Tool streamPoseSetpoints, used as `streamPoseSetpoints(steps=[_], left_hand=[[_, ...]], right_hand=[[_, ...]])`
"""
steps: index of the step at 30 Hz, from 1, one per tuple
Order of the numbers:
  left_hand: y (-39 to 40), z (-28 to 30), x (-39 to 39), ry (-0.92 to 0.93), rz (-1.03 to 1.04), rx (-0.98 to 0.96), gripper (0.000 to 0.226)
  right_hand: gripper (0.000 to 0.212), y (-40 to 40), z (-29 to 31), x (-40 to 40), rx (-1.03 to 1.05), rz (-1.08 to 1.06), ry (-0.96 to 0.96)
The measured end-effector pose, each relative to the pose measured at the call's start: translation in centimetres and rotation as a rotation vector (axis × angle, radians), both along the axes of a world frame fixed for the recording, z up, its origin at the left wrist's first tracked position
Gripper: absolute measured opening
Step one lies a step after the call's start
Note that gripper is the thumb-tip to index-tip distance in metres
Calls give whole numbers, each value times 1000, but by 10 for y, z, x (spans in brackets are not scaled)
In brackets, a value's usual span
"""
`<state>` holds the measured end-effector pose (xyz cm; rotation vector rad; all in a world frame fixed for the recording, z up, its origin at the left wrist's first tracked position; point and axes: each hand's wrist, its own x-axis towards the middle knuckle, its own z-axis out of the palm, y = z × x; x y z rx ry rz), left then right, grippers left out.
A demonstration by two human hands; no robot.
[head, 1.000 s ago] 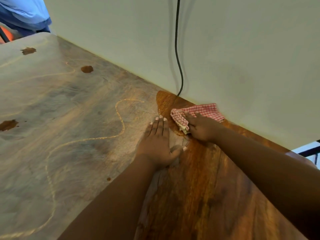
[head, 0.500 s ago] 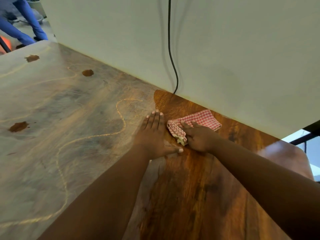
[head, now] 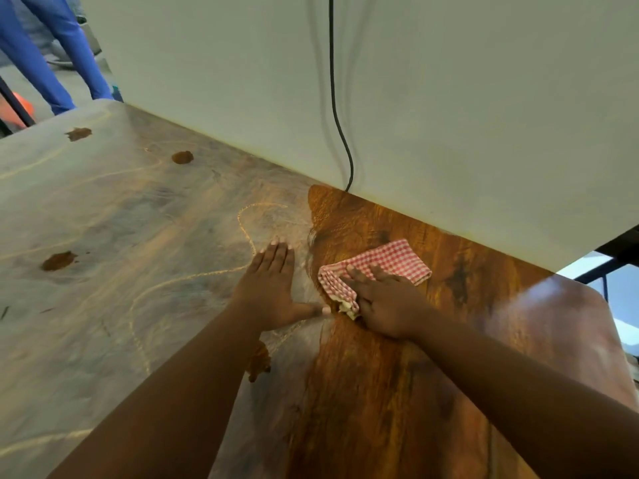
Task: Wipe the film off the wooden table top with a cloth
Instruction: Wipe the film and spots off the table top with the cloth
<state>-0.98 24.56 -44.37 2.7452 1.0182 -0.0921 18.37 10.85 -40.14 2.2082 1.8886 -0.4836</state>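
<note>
Grey film [head: 103, 236] covers the tabletop [head: 397, 392] left and centre; left hand [head: 273, 288] lies flat on it, fingers straight and together, bracing. Right hand [head: 383, 302] presses the cloth [head: 390, 259] with spread fingers at the film edge on bare wood: best push leftward in overlapping strokes, firm pressure. Versus a second ago, the cloth sits further from the wall [head: 449, 115].
</note>
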Motion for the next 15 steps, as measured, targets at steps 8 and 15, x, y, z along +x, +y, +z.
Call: streamPoseSetpoints(steps=[8, 15], left_hand=[[12, 0, -15, -63, 108, 8, 90], [10, 1, -23, -12, 30, 20, 82]], right_hand=[[62, 53, -1, -59, 10, -113, -37], [55, -23, 2, -51, 16, -21, 3]])
